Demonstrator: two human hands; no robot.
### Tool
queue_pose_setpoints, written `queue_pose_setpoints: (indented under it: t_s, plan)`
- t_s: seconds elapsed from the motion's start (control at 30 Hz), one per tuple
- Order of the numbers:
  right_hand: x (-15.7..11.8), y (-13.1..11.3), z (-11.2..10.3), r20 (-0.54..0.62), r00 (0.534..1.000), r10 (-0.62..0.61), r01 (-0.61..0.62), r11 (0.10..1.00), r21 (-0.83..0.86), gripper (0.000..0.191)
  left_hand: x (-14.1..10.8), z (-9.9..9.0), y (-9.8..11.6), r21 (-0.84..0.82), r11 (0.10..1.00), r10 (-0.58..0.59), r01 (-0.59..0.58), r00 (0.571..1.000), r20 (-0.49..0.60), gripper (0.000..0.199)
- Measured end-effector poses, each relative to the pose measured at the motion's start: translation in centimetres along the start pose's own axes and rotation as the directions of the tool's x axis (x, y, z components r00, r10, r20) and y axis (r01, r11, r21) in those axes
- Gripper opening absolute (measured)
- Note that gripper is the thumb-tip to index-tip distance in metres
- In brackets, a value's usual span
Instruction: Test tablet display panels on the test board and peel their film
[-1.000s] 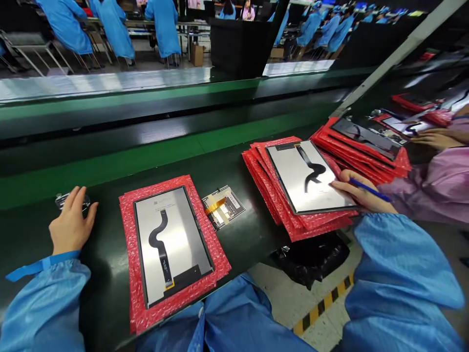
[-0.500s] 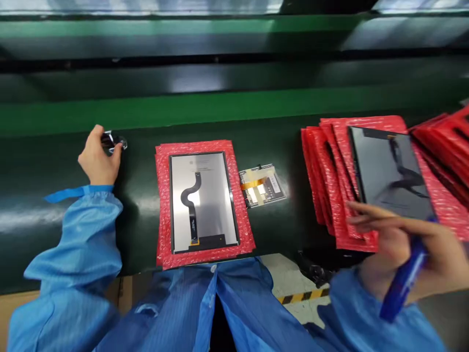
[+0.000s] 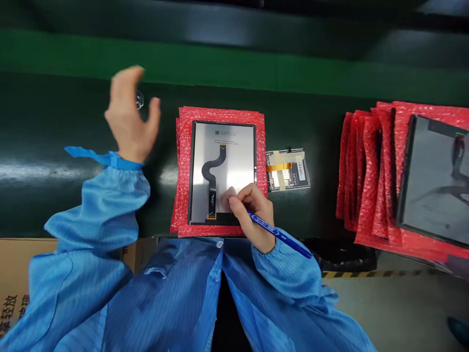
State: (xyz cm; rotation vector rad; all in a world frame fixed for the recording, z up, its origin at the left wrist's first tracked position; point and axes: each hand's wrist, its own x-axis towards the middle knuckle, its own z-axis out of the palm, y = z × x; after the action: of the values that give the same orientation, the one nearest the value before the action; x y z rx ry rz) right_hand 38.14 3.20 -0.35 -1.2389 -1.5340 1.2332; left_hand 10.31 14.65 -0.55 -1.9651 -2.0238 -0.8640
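A display panel (image 3: pixel 238 166) lies face down on red bubble-wrap sheets (image 3: pixel 183 166) in front of me, a black S-shaped flex cable (image 3: pixel 208 172) on its pale back. Over the panel's lower right corner, my right hand (image 3: pixel 256 215) is closed round a blue pen (image 3: pixel 280 234) whose body slants back along the sleeve. Its tip is hidden by the fingers. To the left, slightly blurred, my left hand (image 3: pixel 130 117) is raised with thumb and fingers apart. Just behind it shows a small clear round object (image 3: pixel 139 100), partly hidden by the hand.
Right of the panel lies a small circuit board assembly (image 3: pixel 287 169) with an orange ribbon and tape. Further right, another display panel (image 3: pixel 436 181) rests on a stack of red bubble-wrap bags (image 3: pixel 372 171). The dark green bench (image 3: pixel 318 127) has its front edge near my body.
My right hand has come left with the pen, from the right-hand stack to the middle panel. My left hand has opened and let go of the small shiny object. The view has shifted.
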Motion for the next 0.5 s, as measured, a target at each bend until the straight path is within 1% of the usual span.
queue_pose_setpoints:
  t_s: [0.03,0.07,0.1,0.13,0.17,0.2,0.23,0.27,0.33,0.37,0.4,0.47,0.5]
  plan:
    - [0.2,0.1,0.2,-0.001,1.0,0.013,-0.013,1.0,0.0,0.024,-0.6,-0.1,1.6,-0.062,0.994,0.091,-0.085,0.991,0.099,0.039]
    - [0.4,0.1,0.1,-0.019,1.0,0.013,-0.013,1.0,-0.007,0.024,-1.3,-0.1,3.2,-0.131,0.979,0.181,-0.155,0.961,0.211,0.036]
    - [0.6,0.1,-0.4,-0.049,0.999,0.0,-0.002,1.0,-0.024,0.022,-2.0,-0.1,4.7,-0.183,0.961,0.253,-0.205,0.919,0.301,0.038]
    - [0.9,0.2,-1.0,-0.082,0.996,-0.024,0.02,0.998,-0.052,0.02,-2.6,-0.1,6.0,-0.208,0.948,0.307,-0.243,0.872,0.381,0.041]
    - [1.3,0.2,-1.9,-0.117,0.992,-0.055,0.046,0.995,-0.085,0.016,-3.1,-0.2,7.0,-0.212,0.94,0.337,-0.268,0.834,0.438,0.044]
    - [1.6,0.4,-2.9,-0.154,0.985,-0.083,0.065,0.991,-0.116,0.014,-3.5,-0.2,7.8,-0.195,0.939,0.342,-0.282,0.811,0.474,0.045]
    - [1.9,0.6,-3.9,-0.189,0.977,-0.094,0.067,0.987,-0.144,0.015,-3.6,-0.4,8.3,-0.156,0.948,0.319,-0.278,0.811,0.491,0.046]
    - [2.1,0.8,-4.9,-0.215,0.973,-0.086,0.049,0.984,-0.17,0.019,-3.6,-0.6,8.4,-0.098,0.963,0.265,-0.25,0.831,0.488,0.046]
    - [2.1,1.4,-6.3,-0.267,0.962,-0.048,-0.016,0.973,-0.232,0.024,-3.4,-1.4,7.9,0.05,0.991,0.091,-0.127,0.885,0.457,0.044]
    - [1.8,1.7,-6.7,-0.291,0.956,-0.034,-0.048,0.961,-0.272,0.022,-3.2,-1.8,7.3,0.123,0.991,-0.009,-0.051,0.895,0.445,0.044]
    - [1.5,2.0,-6.8,-0.301,0.953,-0.029,-0.069,0.948,-0.31,0.019,-3.2,-2.1,6.6,0.176,0.984,-0.083,0.002,0.886,0.456,0.044]
    - [0.9,2.5,-6.5,-0.284,0.958,-0.043,-0.064,0.933,-0.355,0.014,-3.4,-2.1,4.7,0.167,0.986,-0.085,-0.011,0.827,0.556,0.05]
    - [0.7,2.7,-6.2,-0.255,0.966,-0.05,-0.046,0.934,-0.355,0.018,-3.5,-1.8,3.8,0.102,0.995,-0.053,-0.003,0.838,0.543,0.053]
